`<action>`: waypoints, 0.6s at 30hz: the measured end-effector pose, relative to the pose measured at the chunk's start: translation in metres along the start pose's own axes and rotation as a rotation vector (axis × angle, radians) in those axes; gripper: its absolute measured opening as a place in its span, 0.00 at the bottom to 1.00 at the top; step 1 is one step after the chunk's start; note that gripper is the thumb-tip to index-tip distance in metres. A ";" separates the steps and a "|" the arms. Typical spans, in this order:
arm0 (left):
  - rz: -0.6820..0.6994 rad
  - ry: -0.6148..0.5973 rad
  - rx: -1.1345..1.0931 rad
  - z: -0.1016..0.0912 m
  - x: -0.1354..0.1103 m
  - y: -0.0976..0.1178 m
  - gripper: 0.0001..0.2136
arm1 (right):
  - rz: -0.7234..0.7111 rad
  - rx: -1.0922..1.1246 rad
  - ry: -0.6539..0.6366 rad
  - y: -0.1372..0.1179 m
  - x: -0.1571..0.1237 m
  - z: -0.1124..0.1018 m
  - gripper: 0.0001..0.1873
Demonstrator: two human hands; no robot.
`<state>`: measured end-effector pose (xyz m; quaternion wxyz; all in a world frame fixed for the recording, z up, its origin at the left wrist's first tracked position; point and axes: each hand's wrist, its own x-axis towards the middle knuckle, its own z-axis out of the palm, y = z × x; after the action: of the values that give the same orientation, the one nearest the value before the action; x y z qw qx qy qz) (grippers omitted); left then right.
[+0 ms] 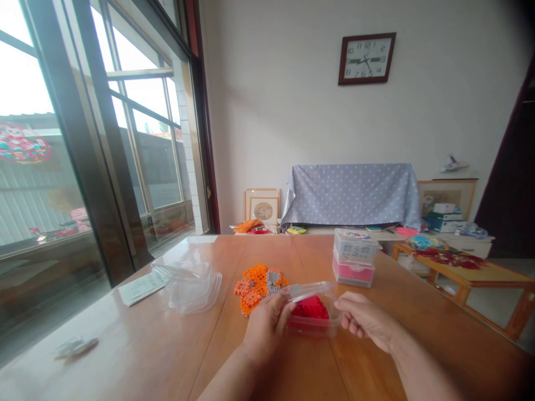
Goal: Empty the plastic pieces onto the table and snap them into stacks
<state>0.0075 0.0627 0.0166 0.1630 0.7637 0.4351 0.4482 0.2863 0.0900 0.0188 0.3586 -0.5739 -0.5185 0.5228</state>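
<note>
A clear plastic container (311,328) on the table in front of me holds red plastic pieces (311,309). Its clear lid (312,289) sits tilted over the top. My left hand (267,322) is closed around the container's left side, fingers by the lid's edge. With bent fingers, my right hand (365,318) pinches the right edge; whether it grips the lid, the rim or both I cannot tell. Just behind lies a heap of orange interlocking plastic pieces (254,281), with some grey pieces (275,281) at its right.
Clear empty containers (194,292) stand at the left beside a printed sheet (142,288). A small plastic packet (75,346) lies near the left edge. Two stacked boxes (354,259) stand at the back right. Beyond the wooden table (167,356) is a low side table (493,273).
</note>
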 end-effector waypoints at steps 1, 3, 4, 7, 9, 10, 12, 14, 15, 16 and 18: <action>-0.012 0.029 -0.033 0.000 0.000 -0.001 0.12 | 0.011 0.026 0.003 0.003 0.003 0.001 0.14; -0.051 0.096 -0.109 0.001 0.001 -0.004 0.12 | 0.040 0.081 0.018 0.007 0.009 0.004 0.14; -0.072 0.124 -0.148 0.001 0.002 -0.004 0.12 | 0.053 0.103 0.022 0.009 0.012 0.006 0.14; -0.101 0.187 -0.269 0.000 0.004 -0.004 0.14 | 0.080 0.132 0.004 0.012 0.017 0.011 0.15; -0.109 0.233 -0.349 -0.004 0.006 -0.002 0.15 | 0.085 0.152 -0.017 0.013 0.019 0.014 0.15; -0.123 0.262 -0.382 -0.006 0.007 -0.002 0.15 | 0.078 0.164 -0.027 0.014 0.019 0.015 0.14; -0.167 0.333 -0.428 -0.013 0.009 -0.001 0.16 | 0.050 0.188 -0.041 0.014 0.019 0.016 0.15; -0.217 0.423 -0.459 -0.021 0.012 -0.004 0.17 | -0.002 0.213 -0.051 0.014 0.018 0.013 0.16; -0.241 0.477 -0.467 -0.025 0.013 -0.007 0.17 | -0.040 0.226 -0.056 0.014 0.017 0.011 0.16; -0.263 0.533 -0.470 -0.030 0.014 -0.011 0.18 | -0.083 0.239 -0.059 0.014 0.016 0.008 0.16; -0.306 0.644 -0.468 -0.037 0.016 -0.021 0.19 | -0.174 0.264 -0.065 0.013 0.014 0.002 0.17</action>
<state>-0.0304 0.0824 0.0320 0.2525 0.4535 0.4588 0.7212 0.2860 0.1006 0.0033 0.4577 -0.4577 -0.5043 0.5716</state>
